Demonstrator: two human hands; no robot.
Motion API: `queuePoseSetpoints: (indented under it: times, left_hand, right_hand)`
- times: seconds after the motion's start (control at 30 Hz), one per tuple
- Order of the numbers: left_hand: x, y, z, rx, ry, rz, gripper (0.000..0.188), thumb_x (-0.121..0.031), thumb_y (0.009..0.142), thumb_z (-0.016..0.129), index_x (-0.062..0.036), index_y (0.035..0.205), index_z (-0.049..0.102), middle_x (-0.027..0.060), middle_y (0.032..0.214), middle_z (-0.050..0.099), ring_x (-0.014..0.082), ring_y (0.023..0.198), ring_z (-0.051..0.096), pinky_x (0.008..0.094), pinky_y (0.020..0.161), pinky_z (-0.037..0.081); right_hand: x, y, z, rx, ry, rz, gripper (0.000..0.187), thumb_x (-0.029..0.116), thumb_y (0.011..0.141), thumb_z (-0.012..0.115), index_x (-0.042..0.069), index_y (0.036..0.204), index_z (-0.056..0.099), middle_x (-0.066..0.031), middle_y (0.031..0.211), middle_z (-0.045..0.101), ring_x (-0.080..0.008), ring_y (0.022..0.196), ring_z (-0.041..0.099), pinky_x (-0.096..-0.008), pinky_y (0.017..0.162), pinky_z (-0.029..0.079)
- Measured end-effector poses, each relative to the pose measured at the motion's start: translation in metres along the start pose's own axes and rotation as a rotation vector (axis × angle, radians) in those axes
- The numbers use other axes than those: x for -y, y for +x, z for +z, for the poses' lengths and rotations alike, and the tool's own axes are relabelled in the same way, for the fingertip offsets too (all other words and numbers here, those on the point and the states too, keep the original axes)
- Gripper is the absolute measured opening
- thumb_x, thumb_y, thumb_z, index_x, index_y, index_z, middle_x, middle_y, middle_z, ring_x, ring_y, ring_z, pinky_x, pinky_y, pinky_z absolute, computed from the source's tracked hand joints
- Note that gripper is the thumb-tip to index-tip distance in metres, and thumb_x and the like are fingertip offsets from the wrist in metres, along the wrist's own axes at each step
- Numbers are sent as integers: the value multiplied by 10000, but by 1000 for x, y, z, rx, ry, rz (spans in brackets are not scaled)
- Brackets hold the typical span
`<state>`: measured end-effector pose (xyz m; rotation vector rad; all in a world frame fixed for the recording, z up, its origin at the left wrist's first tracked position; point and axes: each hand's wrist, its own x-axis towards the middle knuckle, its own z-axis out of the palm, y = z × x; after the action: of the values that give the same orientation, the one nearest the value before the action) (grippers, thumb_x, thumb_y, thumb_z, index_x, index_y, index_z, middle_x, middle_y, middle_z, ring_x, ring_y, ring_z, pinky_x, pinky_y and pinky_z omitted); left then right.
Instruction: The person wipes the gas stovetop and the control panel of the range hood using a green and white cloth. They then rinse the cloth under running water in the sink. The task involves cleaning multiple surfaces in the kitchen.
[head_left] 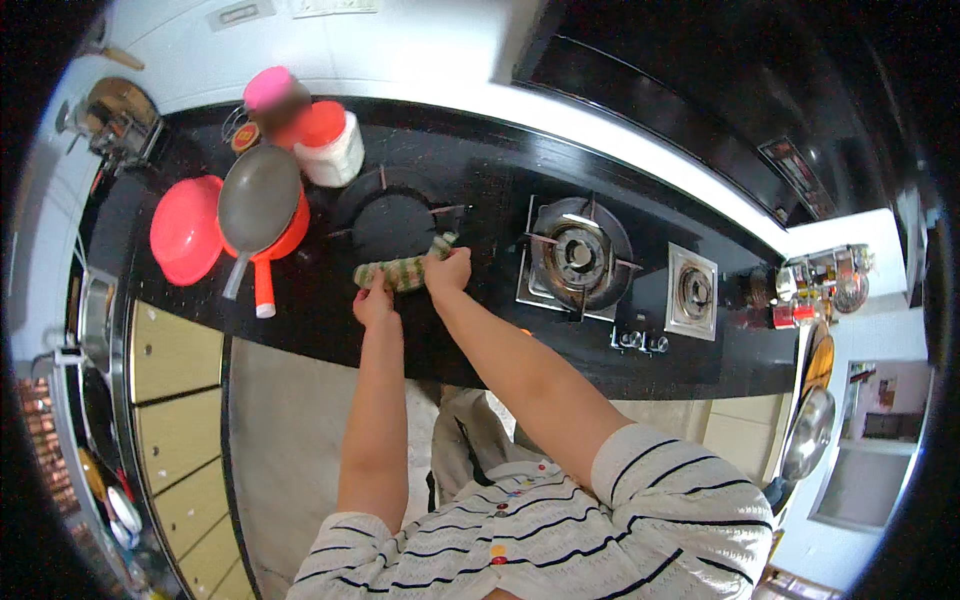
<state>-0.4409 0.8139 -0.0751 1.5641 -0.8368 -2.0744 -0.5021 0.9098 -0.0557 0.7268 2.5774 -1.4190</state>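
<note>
Black glossy countertop point(318, 318) in front of me.
On it, from my left: red bowl point(183, 235), orange-red pan point(263, 282), red-lidded jar point(335, 158), black pronged ring point(410, 184); gas burner point(579, 257) set in at right.

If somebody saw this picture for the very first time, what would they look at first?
Probably the bright red bowl at the left of the black counter, beside a grey pan. Next, perhaps, the middle, where the left hand and right hand hold a green-checked cloth. The round gas burner right of them stands out too.
</note>
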Motion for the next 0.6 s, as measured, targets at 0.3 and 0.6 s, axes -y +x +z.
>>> queuePoseSetpoints:
  times: [0.3,0.6]
  left_hand:
    - [-1,-22,12,11,-87,-177,231,-46,794,738,4,971,599,77,872,626,166,752,613,301,662,565]
    - [30,-128,58,416,-24,-142,269,14,732,760,16,963,623,91,980,660,181,891,654,282,734,577]
  right_hand:
    - [43,-14,-62,-78,-67,-424,387,132,688,730,40,970,480,-169,931,596,-379,837,616,-458,722,496]
    - [31,8,-200,-333,-81,-521,434,186,691,717,10,1003,471,-200,939,579,-400,826,608,-461,733,506]
